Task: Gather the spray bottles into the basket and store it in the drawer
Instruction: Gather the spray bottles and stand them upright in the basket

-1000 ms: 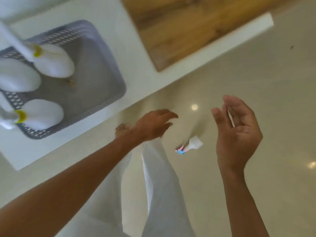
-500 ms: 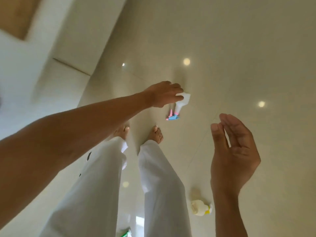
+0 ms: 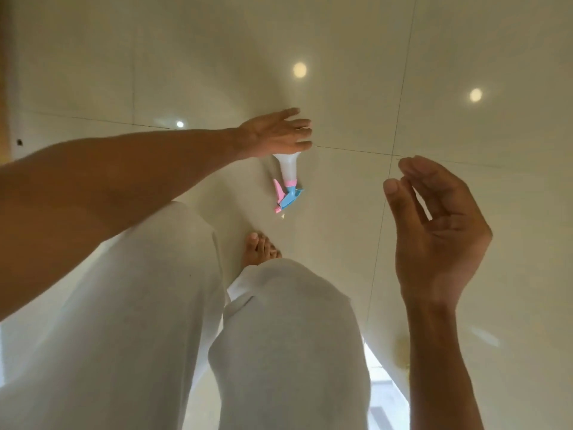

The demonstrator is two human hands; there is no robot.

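i'm on the pickup: spray bottle lies on the floor, at 6 o'clock under my spread left hand, seemingly untouched. right hand idles open. next, close around its body.

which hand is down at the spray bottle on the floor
The left hand, stretched down over the white bottle with the pink and blue trigger. The right hand is raised, open and empty.
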